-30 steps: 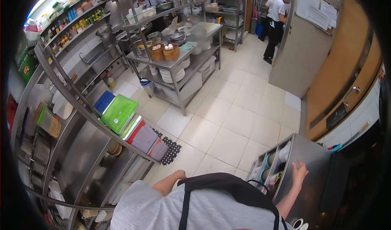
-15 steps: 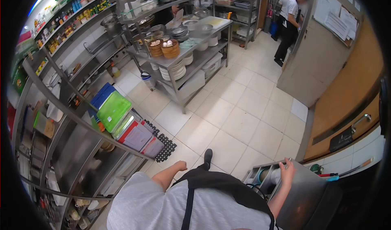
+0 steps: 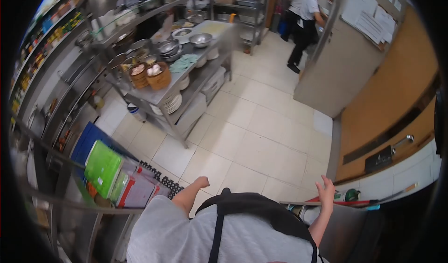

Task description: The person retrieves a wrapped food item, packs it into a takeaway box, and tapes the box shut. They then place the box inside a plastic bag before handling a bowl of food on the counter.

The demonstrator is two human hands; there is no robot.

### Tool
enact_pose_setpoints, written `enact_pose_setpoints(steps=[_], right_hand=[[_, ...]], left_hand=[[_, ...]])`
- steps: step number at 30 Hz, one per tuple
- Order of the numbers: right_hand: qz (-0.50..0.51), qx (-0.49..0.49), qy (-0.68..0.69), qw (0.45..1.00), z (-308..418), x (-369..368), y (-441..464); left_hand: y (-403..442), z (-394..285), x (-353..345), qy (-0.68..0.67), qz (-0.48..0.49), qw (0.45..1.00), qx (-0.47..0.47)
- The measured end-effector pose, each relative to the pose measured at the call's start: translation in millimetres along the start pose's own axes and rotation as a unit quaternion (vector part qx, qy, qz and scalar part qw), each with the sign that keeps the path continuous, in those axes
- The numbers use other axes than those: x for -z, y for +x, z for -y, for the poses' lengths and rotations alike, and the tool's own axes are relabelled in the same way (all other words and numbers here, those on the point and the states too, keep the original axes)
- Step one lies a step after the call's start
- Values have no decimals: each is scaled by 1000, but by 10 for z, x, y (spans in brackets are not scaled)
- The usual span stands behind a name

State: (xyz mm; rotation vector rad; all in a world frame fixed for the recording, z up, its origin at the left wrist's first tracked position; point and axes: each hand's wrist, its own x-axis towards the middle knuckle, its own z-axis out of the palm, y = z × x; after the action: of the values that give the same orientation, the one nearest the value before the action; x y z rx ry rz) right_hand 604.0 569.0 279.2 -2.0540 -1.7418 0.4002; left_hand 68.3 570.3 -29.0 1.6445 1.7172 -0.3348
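My left hand [image 3: 202, 182] hangs in front of my body above the tiled floor, its fingers curled in; whether anything is inside is too small to tell. On the other side, my right hand [image 3: 325, 188] is raised with its fingers apart and nothing in it. It is over the near edge of a steel cabinet [image 3: 343, 216]. Cups or bowls inside that cabinet are mostly hidden by my arm and the black apron [image 3: 252, 214]. A shoe tip [image 3: 226, 190] shows just beyond the apron.
Left of me are a green-lidded box [image 3: 103, 169] and a black mat [image 3: 163, 179]. Ahead stands a steel table [image 3: 186, 83] with bamboo steamers [image 3: 158, 76] and bowls. A person [image 3: 305, 23] stands by a grey door [image 3: 322, 67]; another works behind the table. A wooden door [image 3: 387, 118] is right.
I have moved forward: the table and the boxes are nearer and further left, and the cabinet has slid down beside me. My right hand is still raised with fingers spread.
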Motion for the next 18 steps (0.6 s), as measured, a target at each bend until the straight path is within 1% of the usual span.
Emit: enact_pose_setpoints(steps=[1,2,4,6,7,8,9,10,11,12,13,15,16,18], right_hand=[[-4,2,-30,1000,112,-5,57],[-6,-2,-59,998,218,-25,111],[8,10,-36,999,320,-40,177],[-29,35,-4,999,487,-7,178],[-41,40,-1,998,383,-63,184],[-34,-19,64,997,380,-69,164],[-36,-36,4,999,384,-70,145],[-39,-22,-62,997,198,-190,173],[-4,-66,-62,996,225,-180,161],[6,-74,-48,996,121,-224,203],[36,-83,-84,992,110,-188,223],[45,-115,-58,991,63,-134,253],[27,-137,-55,989,-6,-114,216],[59,-156,-57,984,-51,-223,171]], left_hand=[[124,-42,129,-33,-28,999,-11],[213,-74,247,-19,-11,999,-25],[432,-154,506,-23,-51,998,-17],[691,-135,584,-21,-77,995,-67],[716,-225,685,-40,-44,995,-83],[685,-349,741,-49,-43,992,-106],[771,-338,685,-17,-39,991,-125],[871,-314,674,4,-16,989,-150],[861,-270,598,-49,-22,985,-161],[1210,-190,438,51,77,987,-132],[1232,-182,556,57,57,988,-134],[1320,-342,773,75,53,987,-128],[1410,-490,830,87,61,986,-127],[1648,-746,844,96,71,984,-131]])
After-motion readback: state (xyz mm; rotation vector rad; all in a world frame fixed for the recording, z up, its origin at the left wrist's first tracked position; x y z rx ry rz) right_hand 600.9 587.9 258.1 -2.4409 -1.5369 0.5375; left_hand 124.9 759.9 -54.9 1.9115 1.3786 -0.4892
